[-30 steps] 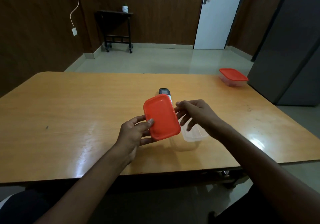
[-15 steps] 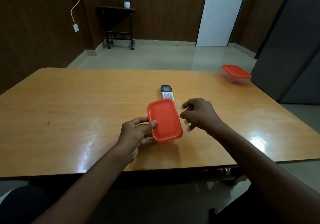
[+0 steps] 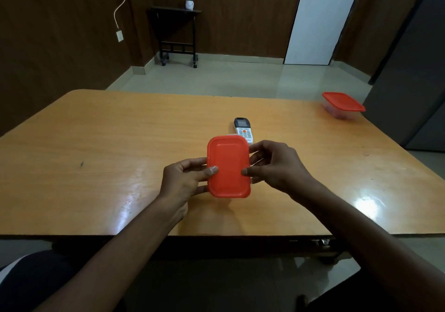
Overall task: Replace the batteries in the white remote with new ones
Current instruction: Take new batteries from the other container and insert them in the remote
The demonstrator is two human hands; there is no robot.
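Note:
A small clear container with an orange-red lid (image 3: pixel 228 166) sits near the middle of the wooden table (image 3: pixel 96 157). My left hand (image 3: pixel 185 179) grips its left side with the thumb on the lid. My right hand (image 3: pixel 277 164) grips its right side, thumb on the lid too. The lid lies flat over the container, whose clear body is almost fully hidden beneath. Just behind it lies the white remote (image 3: pixel 243 129), face up, dark screen end pointing away; its near end is hidden by the lid. No batteries are visible.
A second clear container with an orange-red lid (image 3: pixel 343 105) stands at the table's far right corner. A grey cabinet (image 3: pixel 409 70) rises to the right of the table. Beyond the table are the floor, a black side table (image 3: pixel 177 29) and a white door.
The lid, held tilted in my left hand beside the open container, has come down flat onto it. My right hand moved from the container's rim to the lid's right edge.

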